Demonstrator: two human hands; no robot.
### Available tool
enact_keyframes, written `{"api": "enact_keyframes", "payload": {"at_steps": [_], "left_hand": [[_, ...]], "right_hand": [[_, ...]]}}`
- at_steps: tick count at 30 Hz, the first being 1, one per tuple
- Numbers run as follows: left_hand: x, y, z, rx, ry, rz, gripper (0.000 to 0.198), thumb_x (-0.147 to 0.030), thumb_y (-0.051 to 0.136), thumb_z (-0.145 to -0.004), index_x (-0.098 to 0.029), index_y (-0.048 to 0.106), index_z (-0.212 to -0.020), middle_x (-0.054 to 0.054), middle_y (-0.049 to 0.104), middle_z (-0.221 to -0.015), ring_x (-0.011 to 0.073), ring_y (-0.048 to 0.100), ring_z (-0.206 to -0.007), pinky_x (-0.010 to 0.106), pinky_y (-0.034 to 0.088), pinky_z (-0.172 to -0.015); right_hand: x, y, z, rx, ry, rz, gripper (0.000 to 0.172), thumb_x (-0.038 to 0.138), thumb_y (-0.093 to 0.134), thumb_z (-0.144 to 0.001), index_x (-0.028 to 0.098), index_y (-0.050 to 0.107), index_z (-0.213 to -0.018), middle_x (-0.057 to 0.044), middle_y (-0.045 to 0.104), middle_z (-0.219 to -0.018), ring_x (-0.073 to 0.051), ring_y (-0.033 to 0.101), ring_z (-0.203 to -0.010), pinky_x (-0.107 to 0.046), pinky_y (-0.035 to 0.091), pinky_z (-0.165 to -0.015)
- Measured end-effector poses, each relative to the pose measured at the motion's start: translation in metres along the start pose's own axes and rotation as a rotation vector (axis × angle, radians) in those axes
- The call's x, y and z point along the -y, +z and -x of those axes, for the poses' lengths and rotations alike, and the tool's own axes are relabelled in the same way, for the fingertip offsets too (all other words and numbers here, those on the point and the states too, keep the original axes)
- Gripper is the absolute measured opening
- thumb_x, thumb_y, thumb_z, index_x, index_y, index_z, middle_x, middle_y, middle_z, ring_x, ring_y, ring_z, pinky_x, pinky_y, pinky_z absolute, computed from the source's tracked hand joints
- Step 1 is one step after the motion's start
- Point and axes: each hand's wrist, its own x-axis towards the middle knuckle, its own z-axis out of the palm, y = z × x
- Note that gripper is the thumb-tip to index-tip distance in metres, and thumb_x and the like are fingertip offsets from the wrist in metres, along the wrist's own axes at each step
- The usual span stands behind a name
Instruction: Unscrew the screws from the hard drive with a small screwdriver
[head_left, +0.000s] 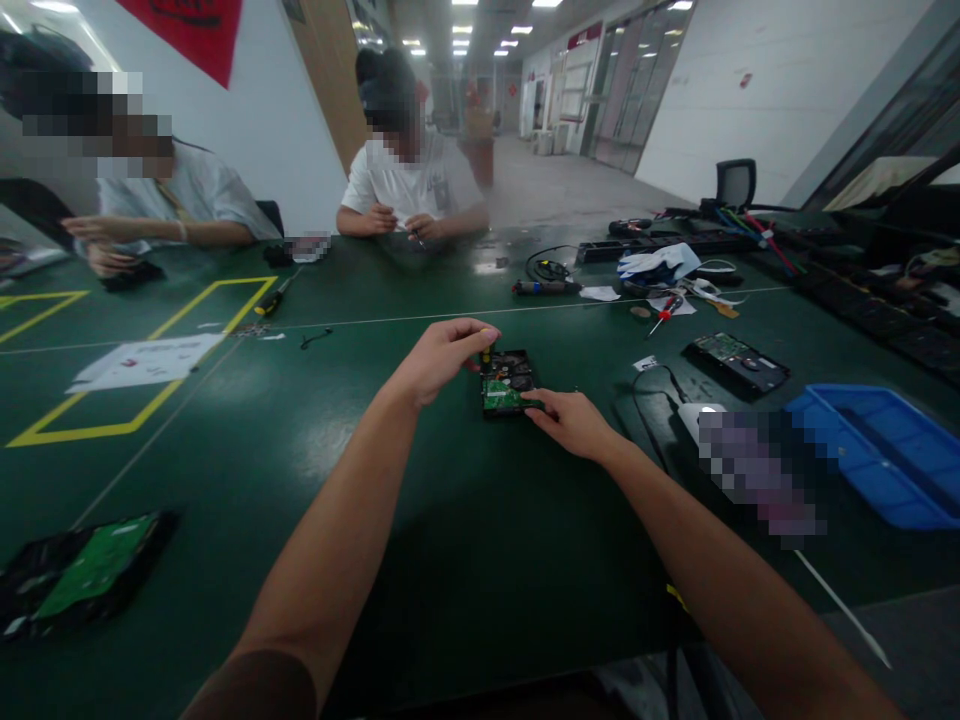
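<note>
A hard drive [507, 394] with a green circuit board lies flat on the table in front of me. My left hand [448, 352] is closed around the yellow-and-black handle of a small screwdriver [487, 347], which stands upright over the drive's far left corner. Its tip is hidden. From the right, my right hand [568, 418] grips the drive's near right edge, the index finger reaching onto the board.
A second hard drive [737, 364] and a blue tray [885, 455] sit to the right. Another drive [86, 570] lies near left. Farther off are a yellow screwdriver [273, 298], a red screwdriver [665, 314] and gloves [660, 264]. Two people sit across the table.
</note>
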Motion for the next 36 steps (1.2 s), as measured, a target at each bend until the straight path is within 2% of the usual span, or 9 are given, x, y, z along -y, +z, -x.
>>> {"api": "enact_keyframes", "payload": {"at_steps": [4,10,15,21,25,32,36], "left_hand": [[-0.0001,-0.0003,0.0001,-0.019,-0.018,0.028,0.030,-0.042,0.070,-0.088,-0.018,0.079,-0.103,0.010,0.072,-0.112,0.0201,0.062,-0.097,0.028,0.049,-0.067],[0.0002,0.0020,-0.0013,-0.016,-0.044,0.213,0.022,-0.029,0.067,-0.089,-0.020,0.070,-0.108,0.007,0.070,-0.100,0.0193,0.066,-0.092,0.029,0.053,-0.068],[0.0038,0.0014,-0.0040,0.022,-0.032,0.315,0.014,-0.025,0.062,-0.092,-0.019,0.067,-0.103,0.009,0.071,-0.100,0.0200,0.067,-0.096,0.030,0.055,-0.072],[0.0066,0.0032,-0.0050,0.022,-0.030,0.298,0.017,-0.033,0.063,-0.093,-0.018,0.069,-0.100,0.010,0.072,-0.101,0.0206,0.067,-0.097,0.028,0.051,-0.069],[0.0062,0.0046,-0.0043,-0.002,-0.008,0.195,0.023,-0.041,0.068,-0.090,-0.019,0.069,-0.095,0.008,0.071,-0.098,0.0170,0.065,-0.089,0.026,0.048,-0.065],[0.0070,-0.0014,-0.0045,-0.100,-0.005,0.118,0.025,-0.041,0.071,-0.085,-0.019,0.077,-0.096,0.007,0.071,-0.104,0.0159,0.060,-0.086,0.025,0.046,-0.062],[0.0058,-0.0034,-0.0040,-0.085,-0.018,0.110,0.024,-0.038,0.070,-0.086,-0.021,0.078,-0.100,0.007,0.070,-0.101,0.0154,0.059,-0.081,0.025,0.044,-0.058]], "right_hand": [[-0.0021,0.0030,-0.0008,-0.006,0.016,-0.012,0.038,0.041,0.056,-0.103,0.026,0.065,-0.137,0.000,0.068,-0.078,-0.015,0.058,-0.066,-0.027,0.034,-0.064],[-0.0032,0.0048,-0.0012,0.006,0.031,-0.027,0.038,0.042,0.059,-0.102,0.026,0.065,-0.136,0.001,0.066,-0.077,-0.014,0.058,-0.066,-0.027,0.035,-0.064],[-0.0042,0.0054,-0.0018,0.012,0.039,-0.043,0.037,0.041,0.058,-0.102,0.027,0.064,-0.136,0.002,0.065,-0.076,-0.014,0.057,-0.064,-0.027,0.034,-0.062],[-0.0044,0.0059,-0.0022,0.013,0.037,-0.050,0.037,0.041,0.058,-0.102,0.026,0.063,-0.136,0.003,0.063,-0.071,-0.013,0.056,-0.063,-0.027,0.034,-0.062],[-0.0032,0.0050,-0.0020,0.014,0.039,-0.046,0.037,0.042,0.057,-0.102,0.026,0.063,-0.136,0.003,0.063,-0.072,-0.014,0.057,-0.063,-0.027,0.034,-0.063],[-0.0024,0.0053,-0.0027,0.016,0.046,-0.032,0.036,0.041,0.057,-0.102,0.026,0.063,-0.134,0.003,0.065,-0.072,-0.014,0.058,-0.065,-0.028,0.035,-0.065],[-0.0033,0.0066,-0.0027,0.005,0.043,-0.023,0.035,0.041,0.057,-0.102,0.026,0.064,-0.134,0.004,0.064,-0.071,-0.014,0.058,-0.064,-0.028,0.035,-0.067]]}}
